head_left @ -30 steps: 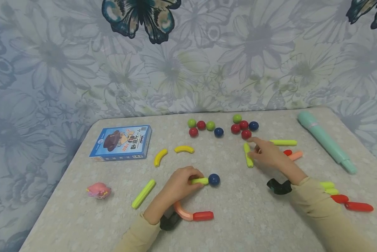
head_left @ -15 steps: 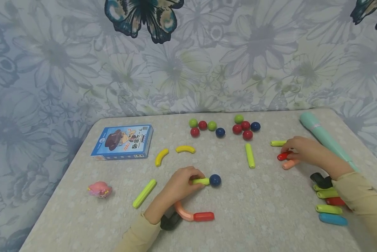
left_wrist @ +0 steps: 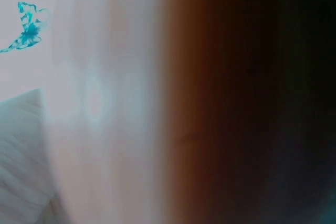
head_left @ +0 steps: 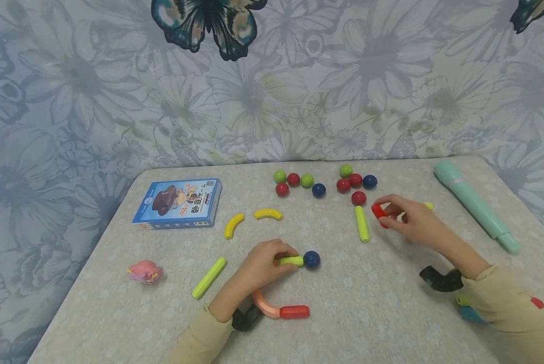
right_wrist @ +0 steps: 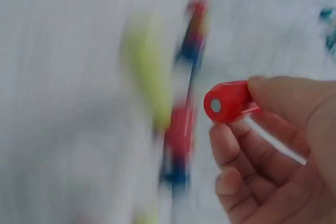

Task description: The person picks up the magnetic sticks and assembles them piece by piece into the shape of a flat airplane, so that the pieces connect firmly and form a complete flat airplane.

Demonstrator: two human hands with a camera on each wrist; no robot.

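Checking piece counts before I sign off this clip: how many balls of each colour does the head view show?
Red balls: 5
Green balls: 3
Dark blue balls: 3, one at the rod in the left hand
Total: 11

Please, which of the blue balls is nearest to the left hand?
The blue ball at the end of the green stick in the left hand; the other two blue balls lie farther back.

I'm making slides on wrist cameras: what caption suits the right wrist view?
Right hand pinching a red piece with a pale disc in its end, a blurred yellow-green piece beyond.
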